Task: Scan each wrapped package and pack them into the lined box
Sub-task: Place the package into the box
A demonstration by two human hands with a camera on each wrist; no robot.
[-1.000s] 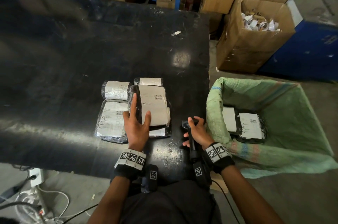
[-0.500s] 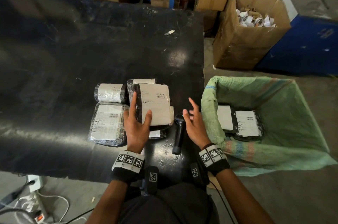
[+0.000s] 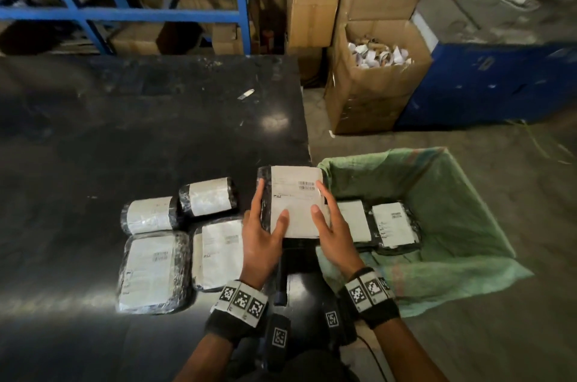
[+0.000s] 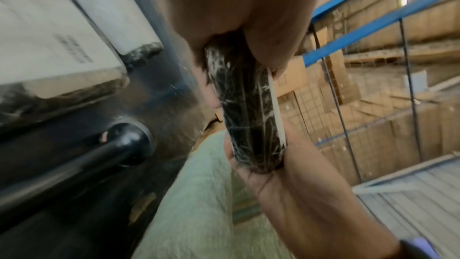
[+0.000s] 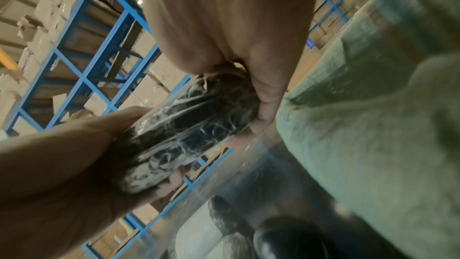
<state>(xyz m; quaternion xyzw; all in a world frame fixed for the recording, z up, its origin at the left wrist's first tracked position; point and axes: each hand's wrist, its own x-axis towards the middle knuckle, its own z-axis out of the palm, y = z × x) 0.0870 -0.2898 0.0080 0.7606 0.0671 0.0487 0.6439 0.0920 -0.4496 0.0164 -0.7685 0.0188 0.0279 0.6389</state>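
Note:
Both hands hold one black wrapped package (image 3: 295, 200) with a white label above the table's right edge, next to the lined box (image 3: 452, 194). My left hand (image 3: 262, 231) grips its left side, thumb on the label. My right hand (image 3: 327, 225) grips its right side. The wrist views show the package's black edge (image 4: 251, 113) (image 5: 189, 131) pinched between thumbs and fingers. The black scanner (image 3: 282, 272) lies on the table under the hands, its head (image 4: 129, 143) showing. Several wrapped packages (image 3: 150, 269) lie on the table to the left. Two packages (image 3: 390, 224) lie in the green liner.
The black table (image 3: 125, 138) stretches far and left. An open cardboard box of paper scraps (image 3: 374, 75) stands on the floor behind the lined box, beside a blue bin (image 3: 499, 81). Blue shelving (image 3: 125, 13) with cartons runs behind the table.
My right hand put the scanner down on the table and took hold of the package's right side. Both hands lifted the package off the pile and moved it right, toward the lined box.

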